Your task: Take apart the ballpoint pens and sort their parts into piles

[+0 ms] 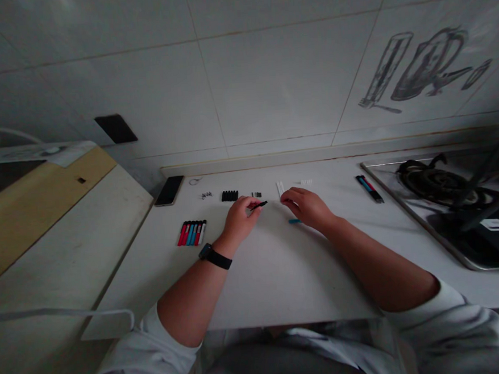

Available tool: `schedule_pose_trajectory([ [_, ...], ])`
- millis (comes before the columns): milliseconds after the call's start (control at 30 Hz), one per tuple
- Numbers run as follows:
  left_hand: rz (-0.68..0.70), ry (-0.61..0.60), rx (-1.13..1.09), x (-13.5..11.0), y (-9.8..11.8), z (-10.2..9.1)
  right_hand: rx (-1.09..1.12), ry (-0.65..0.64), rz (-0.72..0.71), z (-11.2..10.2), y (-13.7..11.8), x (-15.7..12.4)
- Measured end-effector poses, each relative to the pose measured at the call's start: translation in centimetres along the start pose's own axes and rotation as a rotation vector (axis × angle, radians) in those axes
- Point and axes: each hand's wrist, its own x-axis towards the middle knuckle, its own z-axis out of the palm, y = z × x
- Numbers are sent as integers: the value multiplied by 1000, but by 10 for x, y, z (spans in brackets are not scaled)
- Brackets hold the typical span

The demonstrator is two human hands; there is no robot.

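My left hand [242,215] pinches a slim black pen part [259,205] between thumb and fingers, its tip pointing right. My right hand [304,205] reaches to the lower end of some thin white sticks [280,187], fingertips pressed together; what they grip is too small to make out. A blue pen barrel [294,221] lies just below that hand, partly covered by it. Beyond my left hand are a row of black caps [230,196] and a few small grey-and-black pieces [256,194]. Small clear pieces [306,182] lie behind my right hand.
Several red, blue and white pens [192,233] lie side by side at left. A phone [169,191], a ring-shaped item [195,181] and small metal bits [205,196] are farther back. More pens [370,189] lie right, beside a gas stove [429,197]. A tiled wall closes the back.
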Motion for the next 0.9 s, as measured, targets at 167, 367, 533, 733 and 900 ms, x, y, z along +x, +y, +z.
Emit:
schedule_pose_trajectory([
  [167,14,-17,25,0,2,1,92,59,-59,3,-2,-2],
  [367,23,-49,11,0,4,1,96,65,-59,6,-1,-2],
  [533,37,-72,51,0,10,-1,74,56,-97,9,2,-3],
  [733,100,-129,97,-2,18,0,89,11,-136,16,0,-4],
  [900,113,-156,86,-3,16,2,158,-19,-165,20,-10,-6],
])
